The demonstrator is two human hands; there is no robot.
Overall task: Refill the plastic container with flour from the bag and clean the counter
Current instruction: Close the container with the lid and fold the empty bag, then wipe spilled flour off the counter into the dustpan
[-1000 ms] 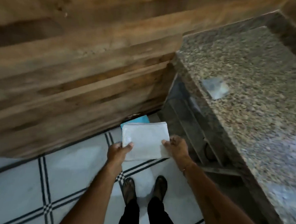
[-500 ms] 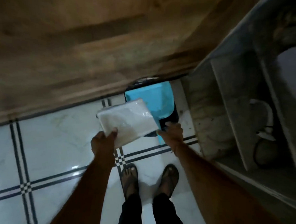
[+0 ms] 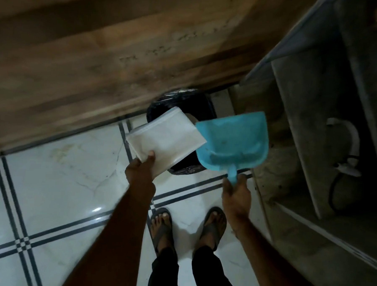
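Note:
My left hand [image 3: 141, 170] pinches the near corner of a flat, empty white flour bag [image 3: 165, 138] and holds it over the floor. My right hand [image 3: 236, 193] grips the short handle of a blue plastic dustpan [image 3: 233, 140], lifted and held to the right of the bag. Under both sits a bin lined with a black plastic bag [image 3: 181, 101], its mouth uncovered and partly hidden by the bag and the dustpan. The plastic container is not in view.
A wooden cabinet front [image 3: 100, 50] runs along the far side. On the right are stone under-counter shelves [image 3: 315, 127] with a white pipe and a black hose [image 3: 344, 155]. My sandalled feet [image 3: 187, 226] stand on white tiles with dark lines [image 3: 50, 179].
My right hand took the blue dustpan off the bin and lifted it to the right, which uncovered the black-lined bin. My left hand alone holds the white bag, now further over the bin.

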